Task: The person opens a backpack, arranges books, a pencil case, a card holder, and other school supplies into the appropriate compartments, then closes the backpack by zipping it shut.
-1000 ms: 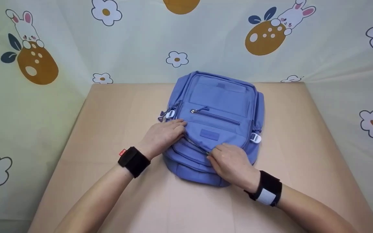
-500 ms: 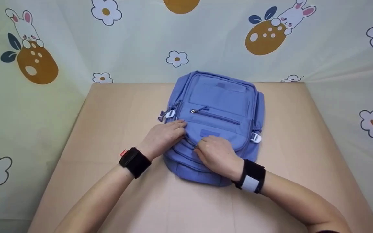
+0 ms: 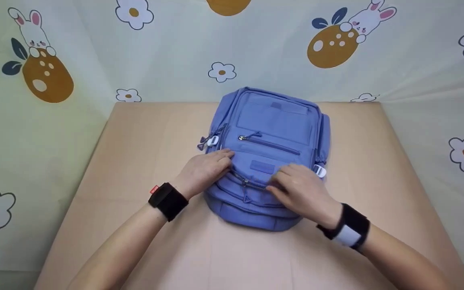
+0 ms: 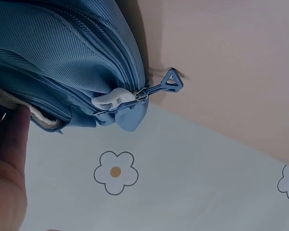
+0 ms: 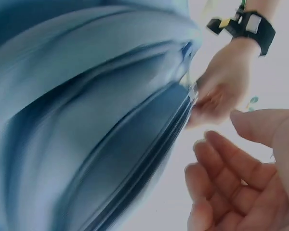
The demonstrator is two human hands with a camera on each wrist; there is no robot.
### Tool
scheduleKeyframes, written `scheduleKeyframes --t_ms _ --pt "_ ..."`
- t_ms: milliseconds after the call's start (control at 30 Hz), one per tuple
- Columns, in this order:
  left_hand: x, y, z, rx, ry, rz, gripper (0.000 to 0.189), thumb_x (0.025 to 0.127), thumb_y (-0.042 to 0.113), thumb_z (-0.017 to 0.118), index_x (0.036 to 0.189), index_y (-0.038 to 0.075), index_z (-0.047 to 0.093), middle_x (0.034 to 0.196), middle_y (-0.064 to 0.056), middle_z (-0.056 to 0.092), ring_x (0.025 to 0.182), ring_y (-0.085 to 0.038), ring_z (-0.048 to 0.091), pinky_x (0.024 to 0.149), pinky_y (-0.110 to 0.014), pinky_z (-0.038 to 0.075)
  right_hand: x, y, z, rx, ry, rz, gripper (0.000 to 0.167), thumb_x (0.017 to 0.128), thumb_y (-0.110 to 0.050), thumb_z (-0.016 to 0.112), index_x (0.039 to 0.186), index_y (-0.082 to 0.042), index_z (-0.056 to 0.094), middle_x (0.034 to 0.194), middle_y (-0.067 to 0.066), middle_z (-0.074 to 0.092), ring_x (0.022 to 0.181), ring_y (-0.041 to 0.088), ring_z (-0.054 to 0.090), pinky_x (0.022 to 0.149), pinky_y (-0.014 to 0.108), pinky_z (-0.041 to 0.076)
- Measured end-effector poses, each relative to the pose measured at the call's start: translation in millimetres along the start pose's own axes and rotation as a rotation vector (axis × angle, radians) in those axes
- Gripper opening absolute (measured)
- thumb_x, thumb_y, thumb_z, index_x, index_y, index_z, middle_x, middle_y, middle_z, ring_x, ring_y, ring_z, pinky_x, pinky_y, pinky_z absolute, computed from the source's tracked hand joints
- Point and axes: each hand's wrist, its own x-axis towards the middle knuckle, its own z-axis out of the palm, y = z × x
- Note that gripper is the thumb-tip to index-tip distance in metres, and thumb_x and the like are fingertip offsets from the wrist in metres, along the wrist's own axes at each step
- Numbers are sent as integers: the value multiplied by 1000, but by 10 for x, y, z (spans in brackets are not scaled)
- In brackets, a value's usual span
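A blue backpack (image 3: 272,117) lies front side up on the table, its top toward the back wall. My left hand (image 3: 206,169) grips the bag's left edge at one end of the curved front zipper; in the left wrist view its fingers (image 4: 14,139) touch a pocket edge with pale lining. The zipper pull (image 3: 247,197) hangs free from its slider, between my hands. My right hand (image 3: 300,191) is just right of it, over the lower front. In the right wrist view the right hand's fingers (image 5: 231,168) are loosely bent, thumb apart, holding nothing.
The tan table (image 3: 147,137) extends around the bag on all sides. White strap buckles (image 3: 212,141) sit at the bag's sides, with a triangular side zipper pull (image 4: 172,81) by the left one. A patterned curtain (image 3: 175,48) encloses the back and sides.
My right hand moved left along the front zipper with the pull, then let go and moved back right. The slider is now closer to my left hand, which has stayed in place.
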Motion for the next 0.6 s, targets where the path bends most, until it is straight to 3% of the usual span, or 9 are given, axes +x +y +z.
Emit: scheduleKeyframes --t_ms 167,333,500,600 --pt "-20 2 -10 -4 -14 -13 6 103 13 60 104 8 63 137 -13 64 130 -27 58 99 -40 53 -242 175 18 -28 66 -76 19 85 -18 82 98 -9 72 93 2 66 81 22 59 66 38 46" --pt "-19 51 8 29 6 -40 4 102 10 59 102 8 63 137 -13 64 129 -27 59 101 -39 52 -330 236 141 -78 142 -137 16 82 -11 83 94 -7 73 90 4 66 79 23 60 63 39 48" --pt "-17 206 7 39 115 -110 6 99 8 61 102 4 64 133 -16 65 123 -31 62 96 -41 55 -349 245 215 -105 161 -134 12 83 -9 81 88 -7 70 85 4 65 74 23 59 61 40 49" --pt "-29 343 -23 33 198 -139 10 94 11 66 98 3 63 113 -13 66 101 -29 65 82 -39 57 -352 243 219 -94 160 -116 13 82 -9 81 87 -7 69 84 3 64 74 23 58 62 40 49"
